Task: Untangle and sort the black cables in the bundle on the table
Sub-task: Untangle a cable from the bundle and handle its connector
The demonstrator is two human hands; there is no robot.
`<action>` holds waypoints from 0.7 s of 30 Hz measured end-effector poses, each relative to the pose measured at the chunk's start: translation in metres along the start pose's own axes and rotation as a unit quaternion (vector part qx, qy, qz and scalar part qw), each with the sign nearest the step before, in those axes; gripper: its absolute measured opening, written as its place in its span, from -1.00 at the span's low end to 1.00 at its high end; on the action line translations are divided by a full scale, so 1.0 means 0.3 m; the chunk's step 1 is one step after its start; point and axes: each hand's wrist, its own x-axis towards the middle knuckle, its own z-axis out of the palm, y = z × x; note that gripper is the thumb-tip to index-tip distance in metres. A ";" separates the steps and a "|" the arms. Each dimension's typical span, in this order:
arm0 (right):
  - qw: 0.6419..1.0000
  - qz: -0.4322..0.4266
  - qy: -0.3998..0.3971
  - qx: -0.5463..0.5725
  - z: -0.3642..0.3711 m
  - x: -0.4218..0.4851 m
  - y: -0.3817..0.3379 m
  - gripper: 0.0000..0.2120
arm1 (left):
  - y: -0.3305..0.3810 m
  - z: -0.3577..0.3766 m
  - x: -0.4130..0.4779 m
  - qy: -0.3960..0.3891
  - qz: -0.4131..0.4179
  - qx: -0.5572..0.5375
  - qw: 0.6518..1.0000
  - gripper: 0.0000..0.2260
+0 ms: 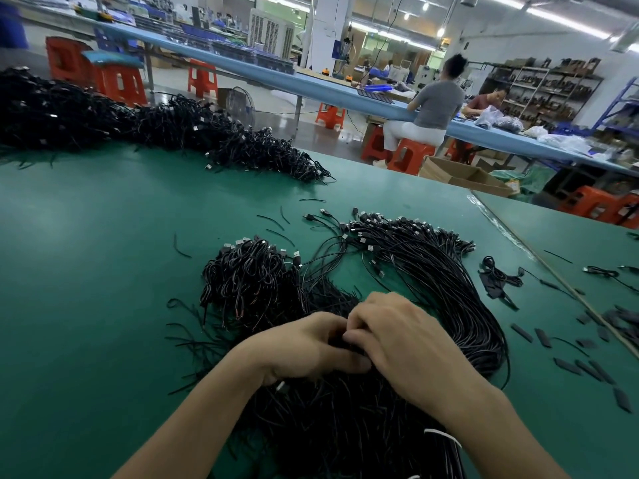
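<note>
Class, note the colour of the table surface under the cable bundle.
The table is green; head view.

I noted: fingertips of left grip and right grip were hidden among cable bundle; bundle was cut off at bottom edge.

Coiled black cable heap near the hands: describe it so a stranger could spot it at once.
On the green table, just beyond the left hand, sits a rounded heap of black cables with silver USB plugs on its far rim. Unlike the black cable bundle to its right, laid in long parallel strands, its cables are wound into small loops.
</note>
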 end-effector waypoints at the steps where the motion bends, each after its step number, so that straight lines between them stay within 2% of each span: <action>1: 1.000 0.002 0.023 -0.013 0.004 -0.001 0.009 -0.86 | 0.001 0.000 0.000 0.017 -0.002 -0.025 1.000 -0.93; 5: 0.994 0.020 0.105 -0.012 0.029 0.005 0.029 -0.87 | -0.003 0.010 0.022 0.089 -0.012 -0.167 0.982 -0.77; 9: 0.977 0.061 0.181 0.094 0.058 0.013 0.039 -0.89 | -0.010 0.010 0.034 0.093 0.056 -0.204 0.973 -0.83; 11: 0.966 0.068 0.215 0.124 0.069 0.015 0.042 -0.91 | -0.019 0.008 0.045 0.155 0.073 -0.170 0.970 -0.81; 13: 0.956 0.074 0.243 0.149 0.084 0.016 0.042 -0.92 | -0.024 0.009 0.048 0.254 0.073 -0.067 0.962 -0.71; 15: 0.943 0.079 0.273 0.174 0.105 0.017 0.037 -0.92 | -0.035 -0.002 0.045 0.369 0.080 0.045 0.925 -0.68; 16: 0.937 0.081 0.288 0.182 0.117 0.018 0.033 -0.93 | -0.037 -0.004 0.041 0.402 0.089 0.077 0.908 -0.69; 18: 0.926 0.084 0.317 0.185 0.135 0.021 0.026 -0.94 | -0.033 0.003 0.036 0.401 0.098 0.079 0.908 -0.74; 21: 0.911 0.082 0.365 0.175 0.148 0.034 0.021 -0.96 | -0.016 0.032 0.035 0.334 0.094 0.007 0.938 -0.81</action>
